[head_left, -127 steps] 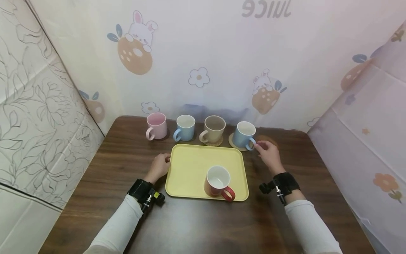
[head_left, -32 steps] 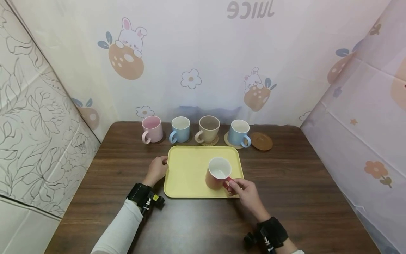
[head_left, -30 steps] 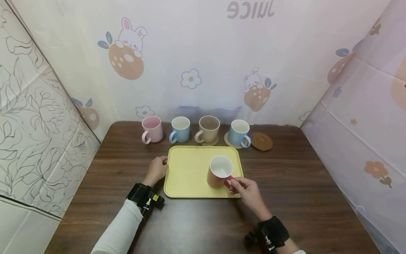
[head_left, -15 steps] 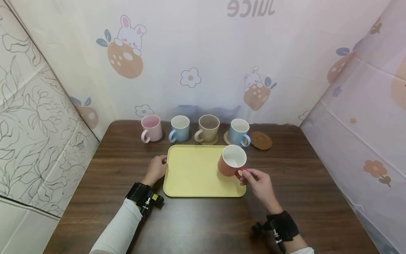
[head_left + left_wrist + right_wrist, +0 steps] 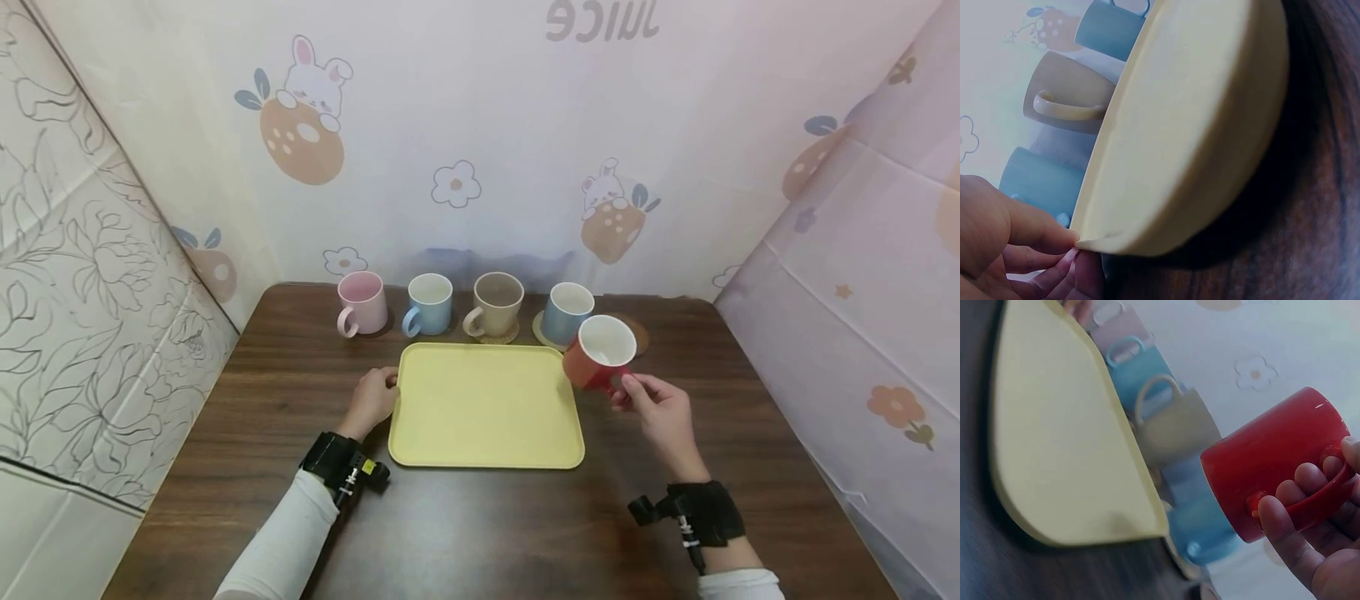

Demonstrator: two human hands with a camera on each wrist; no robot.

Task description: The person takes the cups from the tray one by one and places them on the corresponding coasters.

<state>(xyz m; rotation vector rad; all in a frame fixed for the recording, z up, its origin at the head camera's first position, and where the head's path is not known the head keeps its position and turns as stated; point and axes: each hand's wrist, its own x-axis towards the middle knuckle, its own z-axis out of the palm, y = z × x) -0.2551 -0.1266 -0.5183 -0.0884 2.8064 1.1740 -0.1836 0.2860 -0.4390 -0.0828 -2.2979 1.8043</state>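
Observation:
My right hand (image 5: 663, 417) grips the handle of a red mug (image 5: 588, 368), white inside, held in the air by the yellow tray's (image 5: 480, 408) right edge. In the right wrist view, fingers curl round the red mug's (image 5: 1269, 456) handle. My left hand (image 5: 372, 402) holds the tray's left rim; the left wrist view has its thumb and fingers pinching the tray (image 5: 1154, 156). Just behind the red mug stands a blue mug (image 5: 564, 321) on a cork coaster (image 5: 542, 332), its handle hidden. A brown round coaster (image 5: 639, 332) is partly covered by the red mug.
Along the back edge of the wooden table (image 5: 480, 533) stand a pink mug (image 5: 366, 312), another blue mug (image 5: 432, 312) and a beige mug (image 5: 501, 312) on coasters. A printed curtain (image 5: 450, 100) hangs close behind them.
My right hand went from the blue mug's handle to the red mug's. It has lifted the red mug off the tray and carried it right and back. My left hand stays at the tray.

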